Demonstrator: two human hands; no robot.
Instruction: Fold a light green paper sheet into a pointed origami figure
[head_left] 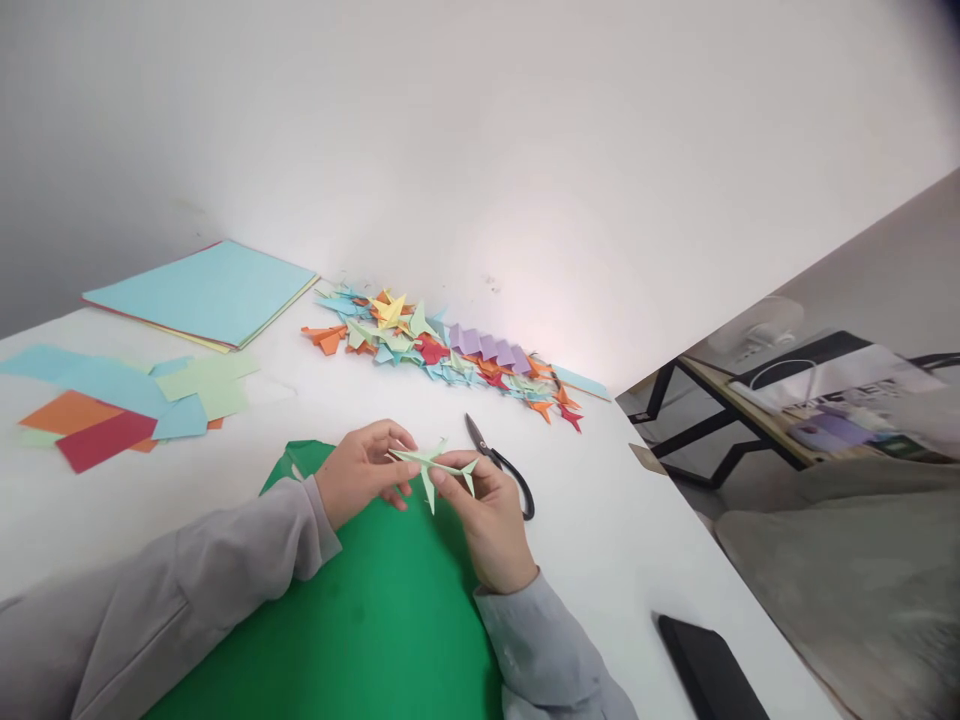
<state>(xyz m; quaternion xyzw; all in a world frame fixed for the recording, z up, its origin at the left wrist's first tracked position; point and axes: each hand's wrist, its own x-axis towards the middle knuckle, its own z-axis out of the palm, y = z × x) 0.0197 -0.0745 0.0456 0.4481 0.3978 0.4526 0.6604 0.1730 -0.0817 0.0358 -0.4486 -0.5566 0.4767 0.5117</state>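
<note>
A small light-green folded paper plane [426, 459] is held between both hands above a green sheet [360, 600]. My right hand [491, 515] pinches its body near the tail with thumb and fingers. On the other side, my left hand [367, 470] has its thumb and index finger at the pointed nose, the other fingers curled loosely beneath. One wing points down towards the green sheet. Black-handled scissors [495, 460] lie on the white table just beyond my right hand, partly hidden by it.
Many folded coloured paper pieces [431, 348] lie in a row along the wall. Loose coloured rectangles [112, 385] and a stack of large sheets [210, 290] are at left. A black phone [709, 665] lies at right front, and a low shelf [739, 410] stands beyond the table.
</note>
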